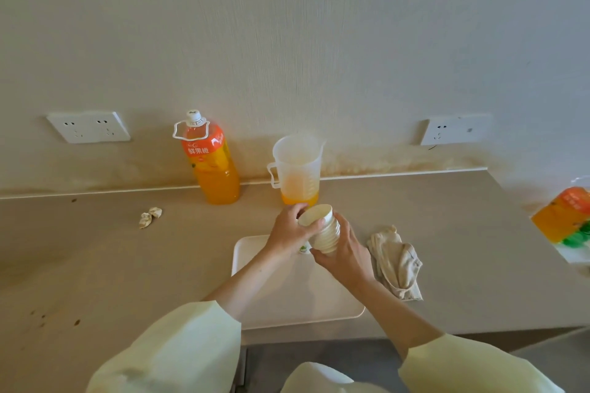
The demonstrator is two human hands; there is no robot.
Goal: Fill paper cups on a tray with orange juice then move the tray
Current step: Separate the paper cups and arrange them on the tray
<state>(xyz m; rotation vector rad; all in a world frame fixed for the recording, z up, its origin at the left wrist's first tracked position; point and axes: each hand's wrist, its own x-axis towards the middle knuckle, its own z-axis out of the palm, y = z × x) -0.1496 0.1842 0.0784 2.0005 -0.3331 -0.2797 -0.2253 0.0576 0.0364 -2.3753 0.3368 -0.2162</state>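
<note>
Right hand (346,254) curling round a tilted stack of paper cups (322,230), holding it just above the far end of the white tray (287,303), left hand (289,231) pinching the stack's top rim, a small green-marked thing (305,249) peeking out beneath, possibly another cup, jug (297,169) holding a little juice and orange juice bottle (212,163) standing behind by the wall, crumpled cloth (396,262) lying just beside the tray.

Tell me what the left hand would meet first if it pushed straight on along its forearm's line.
The left hand pinches the top of the cup stack; beyond that, probably the measuring jug just behind, though the depth between is unclear.
</note>
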